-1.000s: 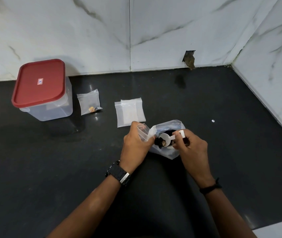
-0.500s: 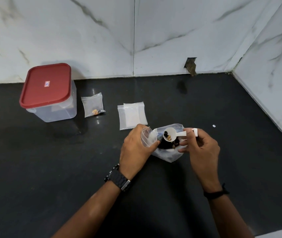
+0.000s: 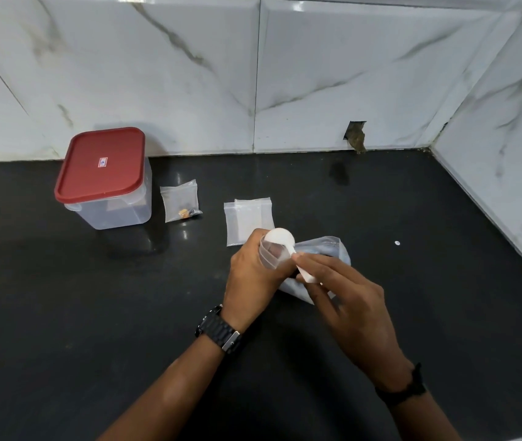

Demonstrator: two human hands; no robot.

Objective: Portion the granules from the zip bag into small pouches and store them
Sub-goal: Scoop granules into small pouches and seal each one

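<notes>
My left hand (image 3: 251, 275) grips a small clear pouch (image 3: 271, 257) upright with its mouth open. My right hand (image 3: 345, 300) pinches the handle of a white plastic scoop (image 3: 283, 241), whose bowl is turned over the pouch's mouth. Some granules show inside the pouch. Behind both hands the larger zip bag (image 3: 326, 249) lies on the black counter, partly hidden. A stack of empty small pouches (image 3: 248, 219) lies just beyond my left hand. One filled pouch (image 3: 181, 202) with a few granules lies further left.
A clear container with a red lid (image 3: 102, 178) stands shut at the back left. Marble tile walls close the back and right side, with a broken hole (image 3: 355, 136) at the base. A tiny white speck (image 3: 397, 243) lies on the black counter (image 3: 62, 313).
The scoop has come out of the zip bag, moved left and tipped over the small pouch in my left hand. The view has shifted slightly.
</notes>
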